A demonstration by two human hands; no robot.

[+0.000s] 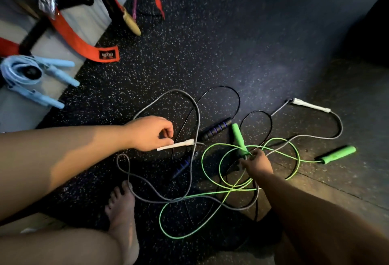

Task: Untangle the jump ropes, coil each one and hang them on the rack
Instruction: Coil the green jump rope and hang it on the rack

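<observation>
Three jump ropes lie tangled on the dark speckled floor. My left hand (150,133) pinches one white handle (176,145) of the grey rope (195,109); its other white handle (311,105) lies far right. My right hand (257,162) grips the lower end of a green handle (239,138) of the green rope (210,195), whose second green handle (337,154) lies at the right. The black rope (236,98) has one black-and-purple handle (216,131) between my hands and another (184,164) below it.
A coiled light-blue jump rope (31,77) hangs at the left on a black rack (33,33), beside orange straps (82,43). My bare foot (122,218) stands on the floor touching the grey rope. A wooden floor section (347,117) lies at the right.
</observation>
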